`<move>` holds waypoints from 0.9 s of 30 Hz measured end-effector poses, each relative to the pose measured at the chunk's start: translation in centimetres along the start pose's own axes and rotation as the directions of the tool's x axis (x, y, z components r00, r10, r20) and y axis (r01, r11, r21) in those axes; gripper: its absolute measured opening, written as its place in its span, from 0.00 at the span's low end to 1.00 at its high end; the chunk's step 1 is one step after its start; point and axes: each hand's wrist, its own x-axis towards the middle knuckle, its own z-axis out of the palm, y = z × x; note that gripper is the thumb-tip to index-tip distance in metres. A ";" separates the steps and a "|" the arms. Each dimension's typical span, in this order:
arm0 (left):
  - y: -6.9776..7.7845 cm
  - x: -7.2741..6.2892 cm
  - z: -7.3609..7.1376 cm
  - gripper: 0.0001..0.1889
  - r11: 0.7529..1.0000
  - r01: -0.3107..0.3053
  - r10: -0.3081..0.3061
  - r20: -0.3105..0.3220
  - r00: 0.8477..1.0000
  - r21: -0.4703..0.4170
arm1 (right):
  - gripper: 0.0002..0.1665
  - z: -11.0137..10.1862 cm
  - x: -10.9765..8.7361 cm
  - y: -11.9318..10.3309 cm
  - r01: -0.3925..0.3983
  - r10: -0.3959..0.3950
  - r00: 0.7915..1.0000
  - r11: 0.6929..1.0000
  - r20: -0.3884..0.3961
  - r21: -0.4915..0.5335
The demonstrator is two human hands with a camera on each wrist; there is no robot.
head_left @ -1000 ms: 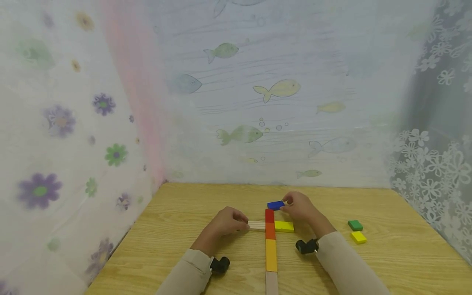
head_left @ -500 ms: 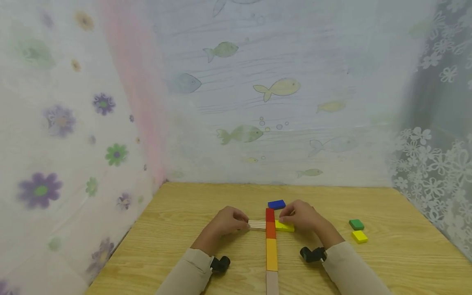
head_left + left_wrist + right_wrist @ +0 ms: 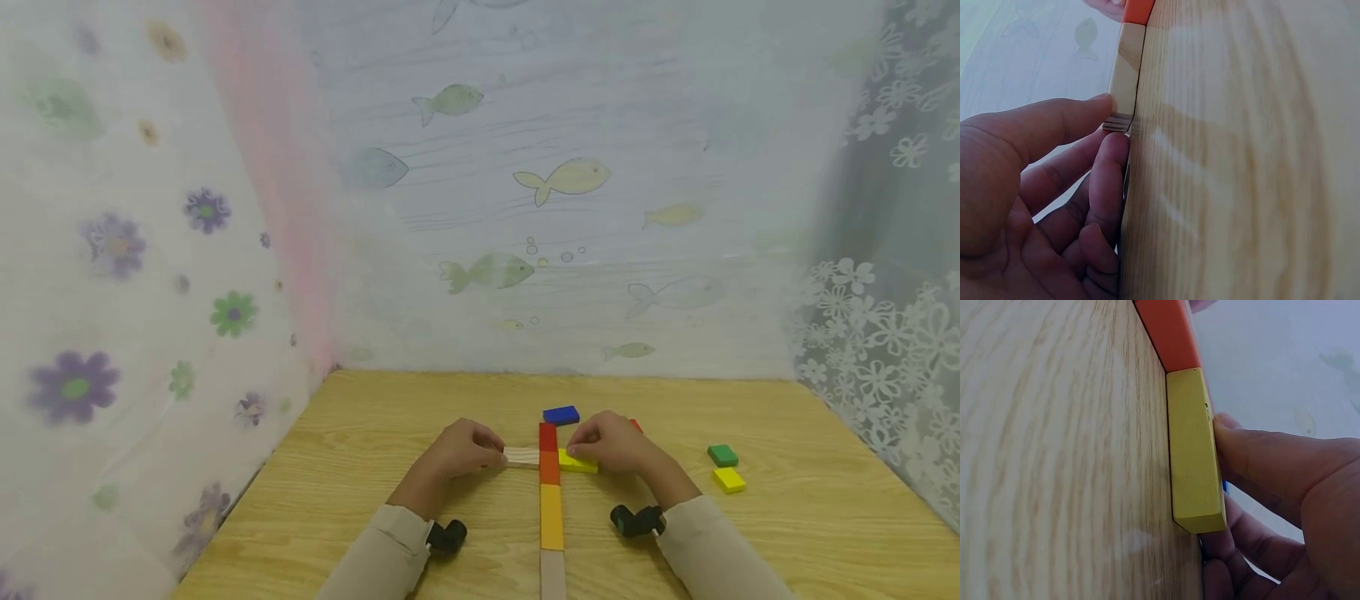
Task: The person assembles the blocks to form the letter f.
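My left hand [image 3: 465, 450] pinches the outer end of a plain striped wooden block [image 3: 522, 457], which lies flat on the table. My right hand [image 3: 615, 442] holds a long yellow block [image 3: 581, 467]; in the right wrist view its thumb lies along the top edge and fingers curl behind. These two blocks meet an orange-red block [image 3: 550, 469] from opposite sides, like a cross. That block belongs to a straight row with a red block [image 3: 548, 436] beyond it, then an orange block [image 3: 552, 517] and a pale block [image 3: 553, 575] towards me.
A blue block [image 3: 562, 415] lies slantwise at the row's far end. Part of a red piece [image 3: 636, 425] shows behind my right hand. Farther right lie a green block [image 3: 723, 455] and a short yellow block [image 3: 728, 480]. A fish-patterned curtain [image 3: 570, 250] borders the table's back.
My right hand has let go of the blue block and come nearer to me, onto the yellow block. A red piece now peeks out behind it. My left hand has stayed put.
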 end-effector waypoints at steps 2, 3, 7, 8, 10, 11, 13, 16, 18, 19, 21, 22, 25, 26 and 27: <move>0.1 -0.1 0.0 0.12 1.000 0.001 -0.001 0.000 1.000 -0.005 | 0.04 0.0 0.0 0.1 0.001 -0.001 1.000 1.000 -0.002 0.000; 0.1 -0.1 -0.1 0.12 1.000 0.000 0.000 0.001 1.000 -0.009 | 0.04 0.1 0.0 0.1 0.008 -0.008 1.000 1.000 -0.002 -0.004; 0.0 -0.1 -0.1 0.12 1.000 -0.003 0.003 0.005 1.000 -0.008 | 0.04 0.1 0.0 0.1 0.017 -0.017 1.000 1.000 0.002 -0.011; 0.0 -0.1 -0.1 0.12 1.000 -0.003 0.003 0.007 1.000 -0.008 | 0.04 0.1 0.0 0.1 0.018 -0.018 1.000 1.000 0.002 -0.012; -0.1 0.0 -0.1 0.12 1.000 -0.005 0.005 0.006 1.000 -0.006 | 0.04 0.0 -0.1 0.1 0.013 -0.013 1.000 1.000 0.002 -0.013; -0.1 0.0 -0.1 0.12 1.000 -0.005 0.006 0.007 1.000 -0.007 | 0.05 0.0 -0.1 0.0 0.014 -0.014 1.000 1.000 0.002 -0.014; -0.2 0.0 0.0 0.12 1.000 -0.006 0.006 0.005 1.000 -0.006 | 0.05 0.0 -0.3 0.0 0.015 -0.015 1.000 1.000 0.003 -0.017; -0.2 0.1 0.0 0.12 1.000 -0.005 0.005 0.005 1.000 -0.001 | 0.06 0.0 -0.4 0.0 0.022 -0.022 1.000 1.000 0.006 -0.014; -0.3 0.1 0.1 0.12 1.000 -0.005 0.005 0.007 1.000 0.003 | 0.06 0.1 -0.5 -0.1 0.018 -0.018 1.000 1.000 0.007 -0.008; -0.3 0.1 0.1 0.12 1.000 -0.005 0.005 0.008 1.000 0.005 | 0.05 0.1 -0.5 -0.1 0.016 -0.016 1.000 1.000 0.008 -0.003; -0.3 0.1 0.1 0.12 1.000 -0.004 0.004 0.010 1.000 0.007 | 0.06 0.0 -0.5 -0.1 0.022 -0.022 1.000 1.000 0.009 0.001; -0.3 0.1 0.1 0.12 1.000 -0.002 0.002 0.011 1.000 0.007 | 0.06 0.0 -0.5 0.0 0.019 -0.019 1.000 1.000 0.008 0.006; -0.2 0.1 0.1 0.11 1.000 -0.003 0.003 0.010 1.000 0.008 | 0.06 -0.1 -0.5 0.1 0.001 -0.001 1.000 1.000 0.001 0.025; -0.2 0.2 0.1 0.11 1.000 -0.002 0.002 0.010 1.000 0.007 | 0.06 -0.2 -0.5 0.0 -0.009 0.009 1.000 1.000 -0.005 0.028; -0.2 0.2 0.1 0.11 1.000 -0.002 0.002 0.010 1.000 0.009 | 0.06 -0.2 -0.6 0.1 -0.012 0.012 1.000 1.000 -0.012 0.028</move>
